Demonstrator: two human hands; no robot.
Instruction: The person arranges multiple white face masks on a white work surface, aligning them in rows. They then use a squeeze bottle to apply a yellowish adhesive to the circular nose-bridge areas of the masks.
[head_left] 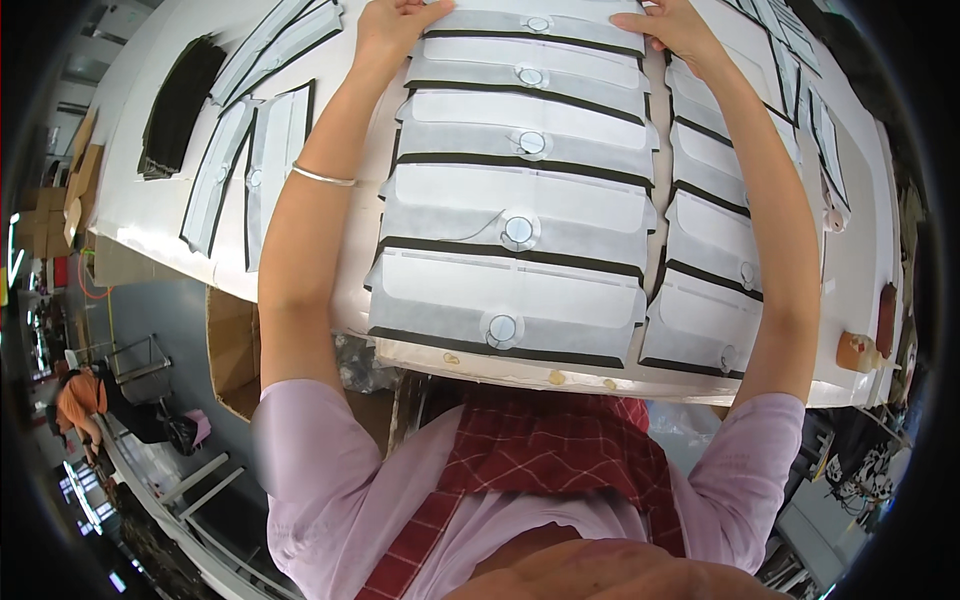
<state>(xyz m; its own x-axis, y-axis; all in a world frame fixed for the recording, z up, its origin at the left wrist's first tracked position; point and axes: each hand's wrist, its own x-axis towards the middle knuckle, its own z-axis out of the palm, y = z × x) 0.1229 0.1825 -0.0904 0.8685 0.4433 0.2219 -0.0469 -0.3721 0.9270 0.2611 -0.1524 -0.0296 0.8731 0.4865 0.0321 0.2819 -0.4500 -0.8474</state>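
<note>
Both arms stretch across a white table (345,240) to the far end of a column of overlapping flat panels. Each panel is white and pale grey, with a black strip along its near edge and a round disc near the middle. At the far end, my left hand (388,38) pinches the left edge of a panel (490,22). Its right edge is between the thumb and fingers of my right hand (682,38). Nearer panels, such as the nearest one (430,300), lie flat between my forearms. A loose thread curls beside one disc (518,230).
A second column of panels (705,325) runs under my right forearm. More panels (215,180) lie at left, beside a black stack (182,105). A small bottle of orange liquid (856,351) stands at the right edge. A cardboard box (230,350) is below the table, left.
</note>
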